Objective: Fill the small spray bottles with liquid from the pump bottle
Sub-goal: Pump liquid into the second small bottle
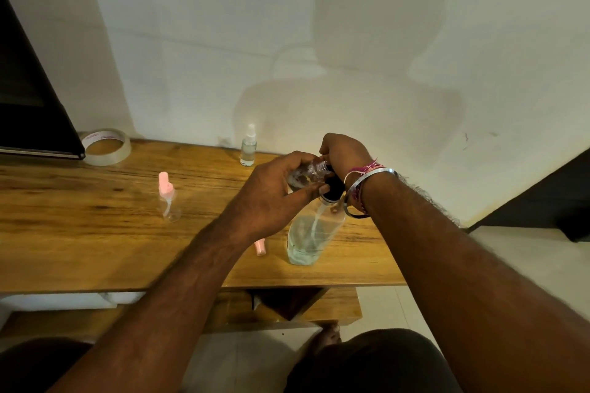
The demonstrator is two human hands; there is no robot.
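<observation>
Both hands at the pump bottle [311, 238], small open bottle [308, 172] held tilted at its black pump head [333, 188].

Left of the pump bottle: tape roll [107, 147] far back-left by a dark panel [28, 99]; pink-capped spray bottle [168, 198] upright, looks empty; white-capped spray bottle [248, 145] upright at the back near the wall, holding clear liquid; pink cap [260, 247] lying just beside the bottle. Left hand [271, 198] reaches in from the lower left, fingers curled round the small bottle. Right hand [344, 156] bent down at the wrist over the pump head, grip hidden, can't tell. Bangle and threads on the right wrist. Wooden table [95, 233], pale wall, tiled floor.
</observation>
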